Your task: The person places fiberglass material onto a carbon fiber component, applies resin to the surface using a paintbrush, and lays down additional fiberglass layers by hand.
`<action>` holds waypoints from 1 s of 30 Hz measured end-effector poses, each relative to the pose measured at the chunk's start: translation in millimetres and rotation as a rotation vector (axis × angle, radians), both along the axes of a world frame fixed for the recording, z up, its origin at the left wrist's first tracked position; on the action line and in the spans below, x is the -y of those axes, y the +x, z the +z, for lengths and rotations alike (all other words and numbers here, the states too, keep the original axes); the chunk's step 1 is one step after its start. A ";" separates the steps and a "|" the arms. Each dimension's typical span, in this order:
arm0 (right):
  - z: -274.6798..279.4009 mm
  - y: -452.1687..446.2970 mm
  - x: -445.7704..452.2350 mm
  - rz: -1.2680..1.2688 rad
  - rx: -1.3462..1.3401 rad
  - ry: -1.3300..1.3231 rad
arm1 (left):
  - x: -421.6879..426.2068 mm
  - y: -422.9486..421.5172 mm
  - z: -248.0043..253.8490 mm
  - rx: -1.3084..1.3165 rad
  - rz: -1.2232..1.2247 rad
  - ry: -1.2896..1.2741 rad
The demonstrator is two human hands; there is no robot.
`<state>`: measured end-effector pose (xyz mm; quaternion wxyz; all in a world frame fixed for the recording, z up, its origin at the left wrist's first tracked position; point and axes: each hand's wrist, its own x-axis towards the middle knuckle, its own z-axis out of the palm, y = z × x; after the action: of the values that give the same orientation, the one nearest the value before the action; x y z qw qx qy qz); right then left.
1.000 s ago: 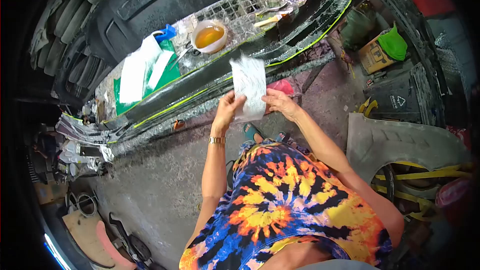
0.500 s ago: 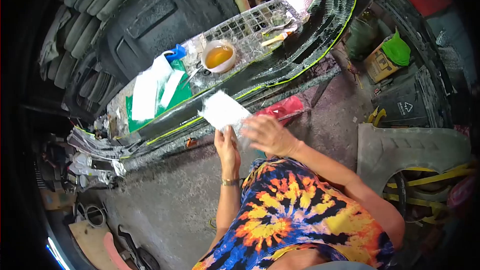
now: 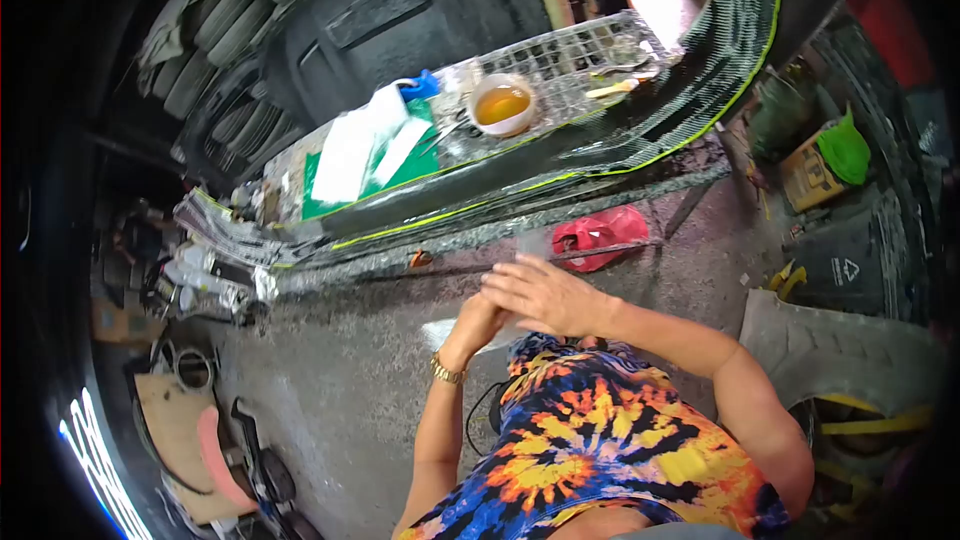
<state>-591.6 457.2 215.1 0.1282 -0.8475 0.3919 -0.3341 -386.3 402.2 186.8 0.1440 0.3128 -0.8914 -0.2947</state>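
Observation:
My left hand point(image 3: 478, 322) is closed on a white fibre piece point(image 3: 438, 331), with parts of the piece showing on both sides of the wrist and fingers. Above it, my right hand point(image 3: 552, 297) is held flat with its fingers stretched over the left fingertips. Beyond the hands lies a long black woven part point(image 3: 440, 204) with a yellow-green edge. White fibre strips point(image 3: 345, 155) rest on a green sheet point(image 3: 422, 162) on the bench. Near them are scissors point(image 3: 446, 133) and a bowl point(image 3: 532, 114) of amber liquid.
A brush point(image 3: 612, 88) and a blue object point(image 3: 421, 86) lie on the bench point(image 3: 285, 172). Red plastic point(image 3: 600, 238) is below its edge. At right stand a cardboard box point(image 3: 808, 176) with a green bag point(image 3: 845, 152) and a grey panel point(image 3: 835, 345).
The white piece has come down and back toward my body with my left hand, and is now largely hidden. My right hand has moved over the left fingertips. The view has shifted.

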 end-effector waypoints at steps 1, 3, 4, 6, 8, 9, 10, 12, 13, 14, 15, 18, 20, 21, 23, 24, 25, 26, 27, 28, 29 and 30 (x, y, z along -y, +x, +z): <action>3.0 6.8 8.4 -0.007 -0.113 -0.049 | 0.1 -5.5 3.0 -0.098 -0.088 -0.038; -28.3 -6.6 25.3 0.098 -0.303 0.375 | 1.8 -6.2 38.7 0.196 -0.017 0.253; -24.6 -14.8 30.6 0.108 -0.280 0.526 | 4.7 3.6 34.3 0.178 0.005 0.243; -33.7 -29.2 32.4 0.084 -0.189 0.646 | 19.8 25.8 24.5 0.195 0.011 0.250; -24.3 -24.4 33.1 0.099 -0.268 0.666 | 26.9 34.7 10.2 0.141 -0.068 0.260; -20.7 -15.6 33.8 0.103 -0.338 0.687 | 29.7 31.5 11.4 0.165 -0.135 0.241; -17.2 -5.0 35.5 0.116 -0.291 0.672 | 29.2 24.8 20.0 0.119 -0.157 0.302; -36.6 11.0 51.1 0.191 -0.151 0.761 | 39.4 27.9 20.7 0.038 -0.183 0.341; -37.1 12.6 52.9 0.265 -0.005 0.852 | 44.7 29.3 14.3 -0.005 -0.204 0.334; -38.4 9.8 54.0 0.251 0.004 0.946 | 51.7 33.7 7.4 -0.020 -0.193 0.379; -34.2 8.2 56.7 0.237 0.017 1.047 | 61.6 38.0 -5.9 0.019 -0.172 0.480; -63.2 6.2 55.0 0.186 0.105 1.157 | 64.1 35.9 -5.4 0.026 -0.107 0.498; -67.7 14.7 48.9 0.053 0.282 1.068 | 63.7 35.6 -18.4 0.001 -0.099 0.502; -72.9 16.4 46.1 0.043 0.285 1.070 | 61.0 32.8 -23.1 -0.016 -0.044 0.402; -95.6 15.9 40.2 -0.081 0.406 0.854 | 61.9 32.4 -52.7 -0.104 0.035 0.246; -114.3 14.7 34.8 -0.145 0.555 0.825 | 61.3 35.0 -59.9 -0.198 0.162 0.257; -128.4 9.2 32.0 -0.156 0.556 0.821 | 61.7 38.8 -64.0 -0.292 0.288 0.267; -143.2 1.0 31.3 -0.321 0.707 0.717 | 68.9 46.4 -70.1 -0.342 0.443 0.237; -151.4 -12.6 29.0 -0.490 0.846 0.598 | 67.5 50.5 -63.4 -0.426 0.520 0.294; -149.8 -24.5 25.2 -0.597 0.849 0.659 | 71.1 51.7 -70.1 -0.433 0.516 0.269; -149.6 -29.9 21.0 -0.616 0.846 0.648 | 72.0 48.5 -77.1 -0.439 0.517 0.242; -133.2 -30.8 25.3 -0.718 0.968 0.529 | 69.8 32.9 -78.6 -0.390 0.388 0.166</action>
<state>-622.4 432.0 81.9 0.3746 -0.3579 0.6172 -0.5921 -353.4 332.5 108.2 0.3405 0.4255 -0.7431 -0.3884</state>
